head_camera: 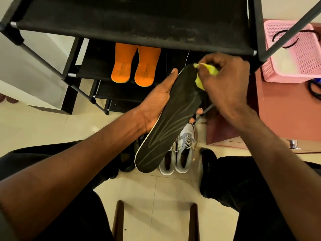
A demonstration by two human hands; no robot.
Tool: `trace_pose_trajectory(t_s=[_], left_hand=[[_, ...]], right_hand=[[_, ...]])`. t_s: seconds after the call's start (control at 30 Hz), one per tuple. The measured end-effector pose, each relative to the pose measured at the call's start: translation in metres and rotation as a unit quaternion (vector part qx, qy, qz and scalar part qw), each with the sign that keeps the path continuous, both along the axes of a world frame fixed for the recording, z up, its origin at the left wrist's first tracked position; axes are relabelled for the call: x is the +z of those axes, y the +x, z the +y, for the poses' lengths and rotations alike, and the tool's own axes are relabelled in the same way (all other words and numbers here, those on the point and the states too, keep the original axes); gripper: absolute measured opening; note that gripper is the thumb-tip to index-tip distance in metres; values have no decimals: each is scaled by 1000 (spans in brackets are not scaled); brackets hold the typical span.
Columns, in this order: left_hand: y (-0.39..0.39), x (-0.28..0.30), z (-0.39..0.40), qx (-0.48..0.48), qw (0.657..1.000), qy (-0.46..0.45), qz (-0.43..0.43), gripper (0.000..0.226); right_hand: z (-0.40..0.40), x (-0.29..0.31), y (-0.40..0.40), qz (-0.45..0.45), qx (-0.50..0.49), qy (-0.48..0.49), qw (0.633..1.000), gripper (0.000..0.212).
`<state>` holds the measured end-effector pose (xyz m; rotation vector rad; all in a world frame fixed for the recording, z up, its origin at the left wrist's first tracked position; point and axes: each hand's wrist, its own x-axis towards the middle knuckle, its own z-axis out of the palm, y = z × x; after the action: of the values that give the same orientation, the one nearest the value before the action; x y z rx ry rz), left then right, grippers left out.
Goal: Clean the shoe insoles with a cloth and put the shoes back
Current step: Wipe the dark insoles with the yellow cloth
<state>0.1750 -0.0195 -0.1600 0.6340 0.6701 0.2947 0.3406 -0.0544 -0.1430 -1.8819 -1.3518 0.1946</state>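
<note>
- The left hand (156,103) lay open under a big dark insole (166,119); its palm faced up, its thumb ran along the insole's left edge, and its fingertips peeked out on the right edge.
- The insole was held up in the air, tilted, with its far end near the rack and its near end over the shoes.
- The right hand (224,80) was curled round a yellow cloth (206,73); the cloth was bunched up in the fingers and pressed on the far end of the insole.
- Two orange insoles (135,65) lay side by side on a lower shelf of the black shoe rack (132,23).
- A pair of grey and white shoes (180,152) stood on the floor (156,188) just under the insole; a dark shoe (126,160) sat to their left, partly hidden.
- A pink basket (293,53) stood to the right of the rack.
- The person's legs were in dark trousers on both sides.
</note>
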Motion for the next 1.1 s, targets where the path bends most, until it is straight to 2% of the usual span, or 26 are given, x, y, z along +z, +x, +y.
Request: trace_pose_trajectory(t_s=[0.07, 0.17, 0.23, 0.33, 0.4, 0.47, 0.6, 0.63, 0.77, 0.83, 0.93, 1.1], left_hand=[[-1, -1, 3, 2, 1000, 4, -4, 71], [-7, -3, 8, 41, 999, -12, -5, 68], [-10, -3, 11, 86, 996, -20, 19, 67], [-13, -7, 16, 123, 992, -11, 31, 66], [-15, -8, 18, 110, 993, -28, 11, 68], [-16, -11, 19, 86, 996, -31, -11, 76], [-16, -10, 18, 42, 998, -38, -31, 90], [-16, -11, 17, 41, 998, -35, -22, 87], [-14, -15, 12, 29, 999, -25, -12, 72], [-12, -13, 7, 12, 1000, -14, -19, 67], [-10, -12, 3, 10, 1000, -7, -25, 57], [-14, -9, 3, 54, 997, -39, -29, 53]], right_hand=[[-1, 2, -1, 5, 12, -3, 1000, 16], [-10, -5, -27, 20, 107, -30, 994, 15], [-14, -8, -43, 32, 182, -54, 981, 13], [-11, -7, -46, 101, 255, -124, 954, 8], [-9, -8, -37, 144, 228, -129, 954, 7], [-5, -11, -24, 196, 152, -115, 962, 6], [-2, -15, -16, 216, 38, -62, 974, 5], [-2, -15, -18, 197, 25, -50, 979, 7], [-4, -15, -23, 23, -10, -30, 999, 14], [-2, -17, -21, -5, -30, -28, 999, 16], [-3, -20, -25, -9, -21, -12, 1000, 17], [-12, -20, -50, 33, 110, -7, 993, 17]])
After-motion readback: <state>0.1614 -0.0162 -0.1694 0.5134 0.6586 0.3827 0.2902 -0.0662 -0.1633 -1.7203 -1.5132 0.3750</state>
